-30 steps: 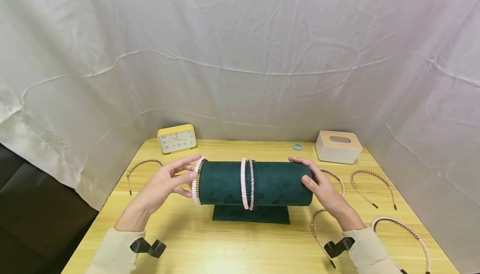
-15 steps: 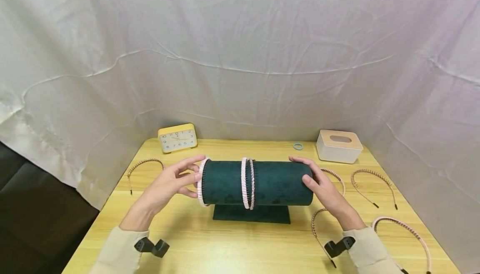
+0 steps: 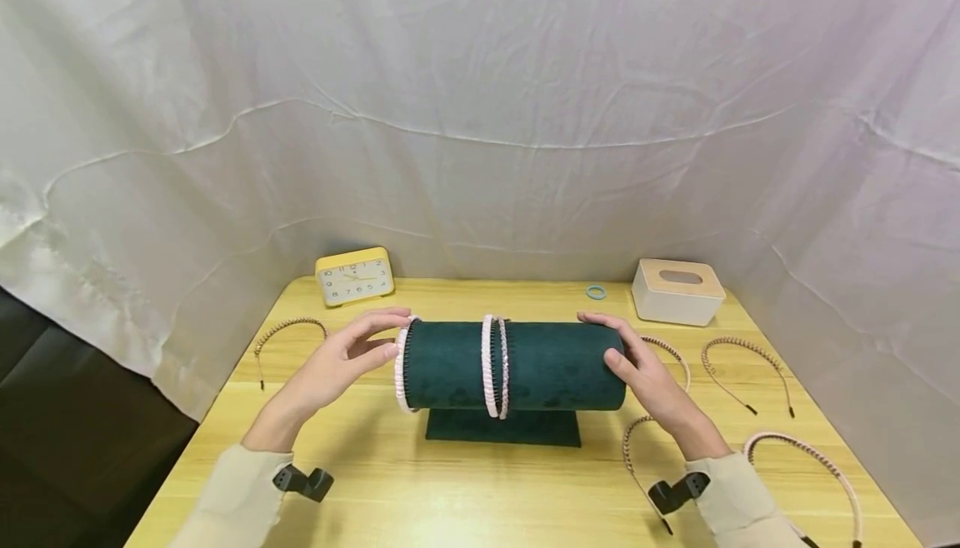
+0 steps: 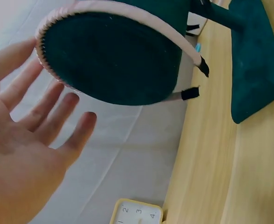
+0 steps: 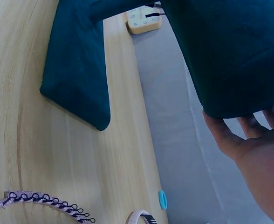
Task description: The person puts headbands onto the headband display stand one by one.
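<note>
A dark green velvet roll (image 3: 562,365) stands on a matching base (image 3: 502,428). One thick pale pink headband (image 3: 401,373) sits around the roll's left end; its black tips point down past the roll in the left wrist view. My left hand (image 3: 341,365) is beside it, thumb and fingertips at the band, the other fingers spread loosely. Around the middle lie a pink headband (image 3: 487,369) and a thin braided one (image 3: 504,373), side by side. At the right end, my right hand (image 3: 652,377) rests on the roll with thumb in front and fingers over the top.
More headbands lie on the wooden table: a braided one (image 3: 288,323) at left, and several at right, including a pink one (image 3: 817,455). A yellow clock (image 3: 354,276), a small blue ring (image 3: 596,291) and a tissue box (image 3: 678,291) stand along the back, before a pale curtain.
The thick pink headband has slid right onto the roll's left end, my left hand moving with it. Its lower fingers have since shifted behind. The right hand has kept its place.
</note>
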Available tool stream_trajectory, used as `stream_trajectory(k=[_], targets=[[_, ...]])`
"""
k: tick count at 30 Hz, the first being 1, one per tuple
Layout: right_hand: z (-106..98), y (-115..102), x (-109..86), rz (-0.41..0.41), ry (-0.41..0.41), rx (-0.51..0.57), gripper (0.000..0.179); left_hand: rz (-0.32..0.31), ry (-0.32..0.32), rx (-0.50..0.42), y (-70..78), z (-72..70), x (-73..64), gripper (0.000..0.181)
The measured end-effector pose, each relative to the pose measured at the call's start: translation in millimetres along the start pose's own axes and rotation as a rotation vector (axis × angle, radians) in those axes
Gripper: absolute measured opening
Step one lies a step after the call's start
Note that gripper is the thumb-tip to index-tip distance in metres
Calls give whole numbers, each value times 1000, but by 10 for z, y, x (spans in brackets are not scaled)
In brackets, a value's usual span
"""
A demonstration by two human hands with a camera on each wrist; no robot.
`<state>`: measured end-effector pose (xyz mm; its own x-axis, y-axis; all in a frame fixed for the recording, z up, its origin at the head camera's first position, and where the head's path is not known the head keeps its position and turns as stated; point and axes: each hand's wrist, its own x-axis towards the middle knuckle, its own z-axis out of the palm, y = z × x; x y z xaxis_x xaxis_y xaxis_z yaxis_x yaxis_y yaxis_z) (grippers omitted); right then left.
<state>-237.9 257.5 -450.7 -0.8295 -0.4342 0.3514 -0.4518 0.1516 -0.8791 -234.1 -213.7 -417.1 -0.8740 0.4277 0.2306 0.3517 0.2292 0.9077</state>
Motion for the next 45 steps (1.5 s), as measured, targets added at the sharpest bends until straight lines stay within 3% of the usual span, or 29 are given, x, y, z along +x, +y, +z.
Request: stream_trajectory(k=[4,14,22,32,45], targets=[[-1,4,2,-5,-6,1,51,15,11,-16,-6,13,22,38],[-4,-4,0,6,-7,6,51,108,5,141,-15,35,175,33],[6,13,-9,6,1,-10,51,102,-19,193,41,128,295,29],[-7,58,-10,2,4,-14,51,110,-26,186,73,278,393,29],[-2,19,-1,-2,7,-13,51,155,-57,252,172,392,489,27]])
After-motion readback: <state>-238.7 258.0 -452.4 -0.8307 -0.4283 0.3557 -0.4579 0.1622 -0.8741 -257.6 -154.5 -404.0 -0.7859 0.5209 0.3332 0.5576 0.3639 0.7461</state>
